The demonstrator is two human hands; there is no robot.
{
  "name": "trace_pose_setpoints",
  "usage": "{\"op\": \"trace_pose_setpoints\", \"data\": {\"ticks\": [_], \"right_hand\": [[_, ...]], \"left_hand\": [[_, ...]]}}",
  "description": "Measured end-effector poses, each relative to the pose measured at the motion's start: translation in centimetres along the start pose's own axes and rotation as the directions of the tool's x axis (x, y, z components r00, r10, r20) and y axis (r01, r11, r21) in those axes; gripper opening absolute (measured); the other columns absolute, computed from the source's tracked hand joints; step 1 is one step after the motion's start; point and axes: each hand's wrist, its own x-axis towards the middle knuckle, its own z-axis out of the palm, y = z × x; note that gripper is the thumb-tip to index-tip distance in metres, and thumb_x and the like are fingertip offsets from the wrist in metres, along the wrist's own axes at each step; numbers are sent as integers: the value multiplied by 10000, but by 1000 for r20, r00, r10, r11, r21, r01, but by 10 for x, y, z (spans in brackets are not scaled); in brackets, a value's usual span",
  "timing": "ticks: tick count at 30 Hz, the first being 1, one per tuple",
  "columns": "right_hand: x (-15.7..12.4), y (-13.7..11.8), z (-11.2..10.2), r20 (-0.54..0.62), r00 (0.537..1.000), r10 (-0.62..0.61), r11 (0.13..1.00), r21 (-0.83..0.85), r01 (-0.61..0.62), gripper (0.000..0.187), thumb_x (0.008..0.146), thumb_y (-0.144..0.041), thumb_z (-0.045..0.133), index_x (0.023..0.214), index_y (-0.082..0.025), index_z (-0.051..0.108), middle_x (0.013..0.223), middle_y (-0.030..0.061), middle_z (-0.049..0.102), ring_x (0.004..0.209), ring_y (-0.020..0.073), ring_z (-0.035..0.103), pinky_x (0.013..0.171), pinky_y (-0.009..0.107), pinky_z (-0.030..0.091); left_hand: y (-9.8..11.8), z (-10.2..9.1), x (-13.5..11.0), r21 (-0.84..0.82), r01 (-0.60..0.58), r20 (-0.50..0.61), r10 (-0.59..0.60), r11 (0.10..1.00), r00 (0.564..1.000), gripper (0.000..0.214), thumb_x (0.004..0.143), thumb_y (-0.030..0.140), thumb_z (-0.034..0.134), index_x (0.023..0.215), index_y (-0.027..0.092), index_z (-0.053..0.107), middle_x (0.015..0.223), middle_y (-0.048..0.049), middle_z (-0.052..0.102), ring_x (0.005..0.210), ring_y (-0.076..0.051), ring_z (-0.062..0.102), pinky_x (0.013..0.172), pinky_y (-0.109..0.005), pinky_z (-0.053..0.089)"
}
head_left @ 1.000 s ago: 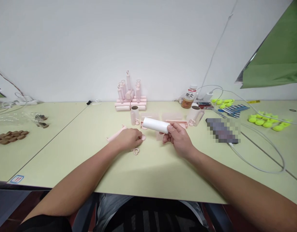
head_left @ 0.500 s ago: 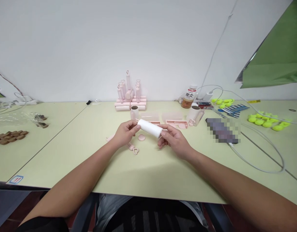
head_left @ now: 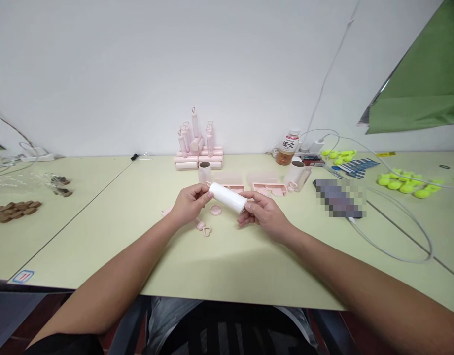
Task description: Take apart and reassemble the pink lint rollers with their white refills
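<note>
A white roll [head_left: 227,197], which looks like a lint-roller refill, is held tilted above the table between both hands. My left hand [head_left: 191,203] pinches its far left end, and my right hand [head_left: 264,214] grips the lower right end. Beneath the roll lies a small round pink cap [head_left: 216,210]. A pink handle with a heart-shaped loop [head_left: 206,230] rests close by the left hand, partly hidden by it. Behind the hands are two open pink cases, the right one [head_left: 269,189] showing parts inside. Another roll [head_left: 205,170] stands upright beyond the left hand.
Several pink tubes and heart-topped sticks [head_left: 198,148] are stacked by the wall. To the right stand a second upright roll [head_left: 295,172] and a bottle [head_left: 288,148]. A phone [head_left: 337,198] on a white cable lies farther right, before yellow-green pieces [head_left: 406,182]. Brown pieces [head_left: 14,211] lie far left.
The hands and the white roll keep nearly the same pose. My right fingers have shifted slightly at the roll's lower end, and the whole view has moved a little.
</note>
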Motion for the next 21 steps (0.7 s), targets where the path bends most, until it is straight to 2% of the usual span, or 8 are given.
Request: {"op": "trace_pose_setpoints", "data": {"ticks": [7,12,18,21], "right_hand": [[-1,-6,1,-44,997,-57,996,-78,53,367,693,-271,680,1036,-210,565,725,-26,679,608,162,682,733,402,588],[-1,-4,5,-50,999,-6,998,-70,3,397,688,-230,680,1062,-223,548,819,-9,696,651,161,696,767,409,589],[-1,-2,10,-93,995,30,998,53,-25,407,706,-234,705,1082,-226,547,957,23,710,738,160,694,807,429,592],[-2,2,12,-97,995,23,1000,-4,-23,293,724,-229,679,998,-211,575,937,23,700,751,164,680,768,404,586]], "left_hand": [[-1,0,-2,49,-28,22,27,998,999,315,852,496,589,818,185,626,645,27,538,584,-111,500,571,-234,413],[0,-1,-3,67,-48,20,47,997,999,316,855,499,592,852,187,638,661,23,563,590,-113,506,573,-236,417],[-2,-5,1,17,-79,-84,80,997,993,279,832,457,621,766,187,604,610,33,536,546,-99,502,532,-216,412],[-4,-10,3,-8,-66,-168,64,998,984,255,827,424,636,749,184,599,571,35,533,505,-90,484,496,-206,401]]}}
